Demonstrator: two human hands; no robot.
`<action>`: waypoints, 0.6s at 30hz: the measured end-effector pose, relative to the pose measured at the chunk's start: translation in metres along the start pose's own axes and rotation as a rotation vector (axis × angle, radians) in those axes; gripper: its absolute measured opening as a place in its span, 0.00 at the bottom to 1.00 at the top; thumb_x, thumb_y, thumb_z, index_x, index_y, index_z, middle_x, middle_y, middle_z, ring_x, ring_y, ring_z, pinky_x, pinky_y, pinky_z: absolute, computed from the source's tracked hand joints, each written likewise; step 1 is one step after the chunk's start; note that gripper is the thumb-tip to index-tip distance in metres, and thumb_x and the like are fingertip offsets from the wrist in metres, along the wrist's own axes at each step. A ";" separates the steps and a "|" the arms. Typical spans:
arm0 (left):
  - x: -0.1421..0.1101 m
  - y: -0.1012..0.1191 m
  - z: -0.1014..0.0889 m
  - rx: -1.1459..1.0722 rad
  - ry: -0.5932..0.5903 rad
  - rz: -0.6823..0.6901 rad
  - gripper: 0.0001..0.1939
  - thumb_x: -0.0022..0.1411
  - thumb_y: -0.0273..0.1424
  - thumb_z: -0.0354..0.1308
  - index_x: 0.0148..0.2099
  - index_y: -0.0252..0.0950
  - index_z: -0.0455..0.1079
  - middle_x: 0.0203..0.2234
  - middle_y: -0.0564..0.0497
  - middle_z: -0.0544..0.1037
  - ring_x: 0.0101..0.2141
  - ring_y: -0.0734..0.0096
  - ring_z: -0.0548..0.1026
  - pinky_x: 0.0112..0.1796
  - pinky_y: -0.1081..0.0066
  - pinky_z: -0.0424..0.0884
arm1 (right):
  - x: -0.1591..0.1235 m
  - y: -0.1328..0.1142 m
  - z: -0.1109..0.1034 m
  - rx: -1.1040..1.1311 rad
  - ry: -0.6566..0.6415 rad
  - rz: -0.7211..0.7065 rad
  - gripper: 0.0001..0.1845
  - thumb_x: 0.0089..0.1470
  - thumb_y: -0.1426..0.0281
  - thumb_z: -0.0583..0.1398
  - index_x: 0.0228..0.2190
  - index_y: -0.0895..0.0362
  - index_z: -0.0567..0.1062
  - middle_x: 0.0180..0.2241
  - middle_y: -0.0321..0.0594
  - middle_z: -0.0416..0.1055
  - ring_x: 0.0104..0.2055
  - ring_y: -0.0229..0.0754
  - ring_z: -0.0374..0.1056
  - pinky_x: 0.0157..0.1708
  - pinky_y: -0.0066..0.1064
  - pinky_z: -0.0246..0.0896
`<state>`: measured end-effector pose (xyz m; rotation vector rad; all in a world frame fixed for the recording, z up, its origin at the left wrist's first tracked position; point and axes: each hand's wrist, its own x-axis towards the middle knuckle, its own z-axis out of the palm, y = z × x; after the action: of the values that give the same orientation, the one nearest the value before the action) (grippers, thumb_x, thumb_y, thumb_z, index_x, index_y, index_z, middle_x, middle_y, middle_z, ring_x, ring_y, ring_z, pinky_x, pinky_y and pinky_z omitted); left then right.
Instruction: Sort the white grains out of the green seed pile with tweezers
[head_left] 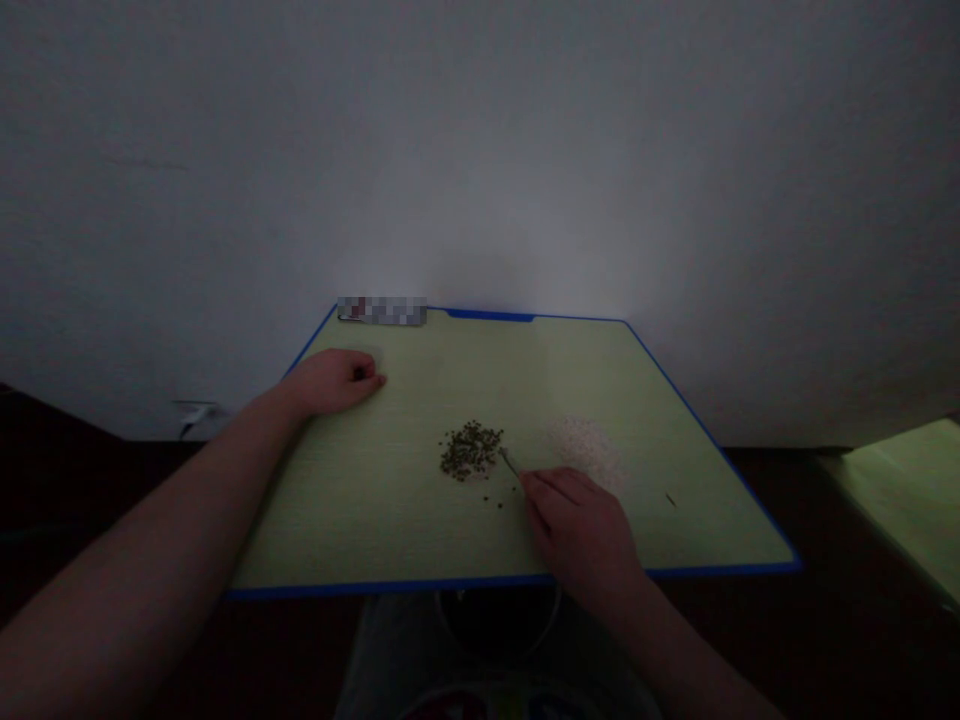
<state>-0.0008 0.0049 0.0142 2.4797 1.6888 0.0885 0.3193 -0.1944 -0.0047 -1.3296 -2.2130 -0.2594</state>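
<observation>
On the pale yellow-green table (442,545) lies a loose heap of small dark beads or seeds (470,452), with a few strays at its near right side. My right hand (581,525) pinches a thin, greyish stick-like tool (510,462). The tool's tip is at the heap's right edge; its exact kind is too small to tell. Just beyond that hand is a spread of small pale grains (589,445). Farther left, my left hand (334,382) rests on the table with curled fingers. A dark hollow shows between its thumb and fingers, and its contents are hidden.
Blue edging (517,580) borders the table, which stands against a grey wall (480,180). A blurred flat object (382,311) lies at the back left corner. One thin dark sliver (671,499) lies on the right. Below the front edge is a dark round container (499,615).
</observation>
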 end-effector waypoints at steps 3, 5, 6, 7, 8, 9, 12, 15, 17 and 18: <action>0.000 0.000 -0.001 -0.005 -0.003 -0.016 0.20 0.57 0.48 0.47 0.27 0.38 0.65 0.22 0.50 0.72 0.25 0.69 0.67 0.28 0.69 0.57 | 0.002 0.002 0.004 -0.017 -0.007 0.018 0.15 0.56 0.78 0.54 0.39 0.57 0.79 0.34 0.44 0.80 0.35 0.44 0.73 0.36 0.35 0.71; 0.000 0.000 -0.001 -0.006 -0.004 -0.014 0.20 0.57 0.49 0.47 0.27 0.38 0.65 0.22 0.50 0.72 0.26 0.69 0.67 0.29 0.69 0.57 | 0.002 0.005 0.006 -0.022 0.001 0.035 0.15 0.57 0.77 0.54 0.39 0.58 0.79 0.34 0.45 0.79 0.35 0.45 0.73 0.35 0.35 0.71; 0.000 -0.001 0.000 -0.005 -0.004 -0.010 0.20 0.57 0.49 0.46 0.27 0.38 0.65 0.22 0.50 0.72 0.25 0.69 0.67 0.29 0.69 0.57 | 0.001 0.007 0.006 -0.021 0.001 0.045 0.15 0.57 0.77 0.54 0.39 0.59 0.79 0.34 0.45 0.79 0.35 0.45 0.73 0.35 0.36 0.71; 0.000 -0.001 0.000 -0.007 -0.004 -0.006 0.20 0.58 0.48 0.46 0.27 0.38 0.65 0.22 0.50 0.72 0.25 0.69 0.67 0.29 0.69 0.57 | 0.001 0.009 0.006 -0.021 0.002 0.054 0.14 0.57 0.76 0.54 0.39 0.59 0.79 0.35 0.45 0.79 0.35 0.45 0.73 0.36 0.36 0.71; 0.000 -0.001 0.000 -0.009 -0.004 -0.004 0.20 0.58 0.48 0.46 0.27 0.38 0.65 0.22 0.50 0.71 0.25 0.69 0.67 0.29 0.68 0.57 | 0.000 0.010 0.006 -0.022 0.002 0.063 0.14 0.58 0.76 0.54 0.39 0.59 0.79 0.35 0.46 0.79 0.36 0.45 0.73 0.36 0.36 0.71; 0.001 -0.002 0.001 -0.012 -0.005 -0.004 0.20 0.57 0.49 0.46 0.27 0.38 0.65 0.22 0.50 0.71 0.25 0.69 0.67 0.28 0.68 0.57 | 0.000 0.012 0.006 -0.027 -0.001 0.071 0.14 0.58 0.76 0.54 0.39 0.59 0.79 0.35 0.46 0.79 0.36 0.45 0.73 0.36 0.36 0.71; 0.001 -0.003 0.001 -0.013 -0.005 -0.015 0.21 0.57 0.49 0.46 0.28 0.38 0.66 0.22 0.50 0.72 0.25 0.68 0.67 0.28 0.68 0.57 | 0.000 0.016 0.004 -0.048 0.001 0.087 0.14 0.58 0.75 0.54 0.39 0.58 0.79 0.35 0.45 0.79 0.35 0.45 0.73 0.36 0.37 0.71; 0.002 -0.003 0.001 -0.002 0.000 -0.011 0.21 0.57 0.49 0.46 0.28 0.38 0.67 0.22 0.50 0.72 0.26 0.68 0.67 0.28 0.68 0.57 | -0.001 0.022 0.003 -0.059 0.015 0.104 0.14 0.58 0.75 0.54 0.38 0.58 0.80 0.34 0.45 0.79 0.35 0.45 0.73 0.37 0.37 0.71; 0.002 -0.003 0.001 0.005 0.000 -0.004 0.21 0.57 0.49 0.46 0.28 0.38 0.66 0.22 0.50 0.72 0.26 0.69 0.67 0.28 0.68 0.57 | -0.001 0.026 0.002 -0.080 0.025 0.133 0.14 0.58 0.75 0.54 0.37 0.58 0.80 0.34 0.45 0.79 0.35 0.45 0.74 0.37 0.37 0.71; 0.001 -0.003 0.000 0.009 0.001 -0.005 0.20 0.57 0.49 0.46 0.28 0.38 0.66 0.22 0.50 0.72 0.25 0.69 0.67 0.29 0.68 0.57 | 0.000 0.028 0.002 -0.092 0.028 0.148 0.14 0.57 0.75 0.54 0.37 0.58 0.80 0.34 0.45 0.79 0.35 0.45 0.74 0.37 0.37 0.71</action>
<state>-0.0027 0.0070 0.0135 2.4825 1.6990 0.0826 0.3428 -0.1799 -0.0094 -1.5214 -2.0894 -0.3254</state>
